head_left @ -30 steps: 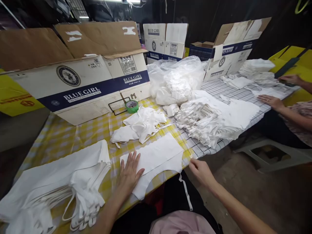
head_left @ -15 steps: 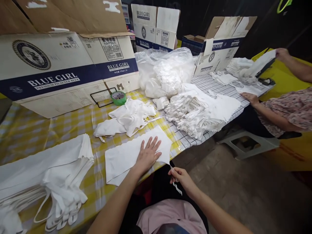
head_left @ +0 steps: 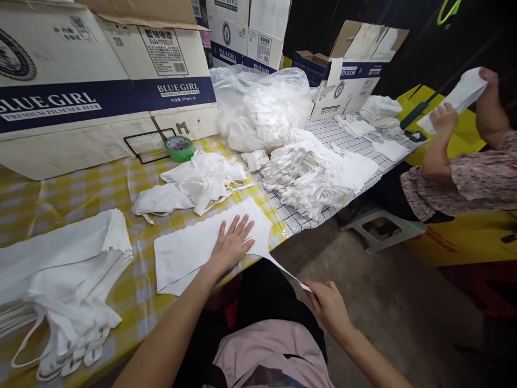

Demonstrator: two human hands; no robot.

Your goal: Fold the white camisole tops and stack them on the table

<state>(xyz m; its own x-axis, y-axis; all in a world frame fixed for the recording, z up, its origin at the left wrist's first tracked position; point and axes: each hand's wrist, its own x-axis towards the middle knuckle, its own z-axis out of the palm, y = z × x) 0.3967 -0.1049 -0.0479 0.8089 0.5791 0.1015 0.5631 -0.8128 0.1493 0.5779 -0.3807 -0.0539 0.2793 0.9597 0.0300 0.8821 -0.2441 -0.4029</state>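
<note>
A folded white garment [head_left: 186, 237] with a thin strap lies on the yellow checked tablecloth in front of me. My left hand [head_left: 232, 242] presses flat on it, fingers spread. Off the table edge, my right hand [head_left: 329, 304] grips the end of the garment's white strap [head_left: 285, 269], which is stretched taut down to the right. Behind the garment is a loose heap of white cloth pieces [head_left: 202, 180]. A thick stack of similar white garments [head_left: 76, 258] with dangling straps sits to the left.
A large white pile of strapped pieces [head_left: 319, 172] and a clear plastic bag [head_left: 262, 108] stand ahead. Green tape [head_left: 179, 149] lies near the beer cartons [head_left: 121, 97]. At right, a co-worker's hands [head_left: 444, 116] hold folded white cloth. A grey stool [head_left: 383, 229] stands below the table.
My right hand has moved down and right, pulling the strap out longer and tighter. My left hand stays flat on the garment. The co-worker has raised the white cloth with both hands.
</note>
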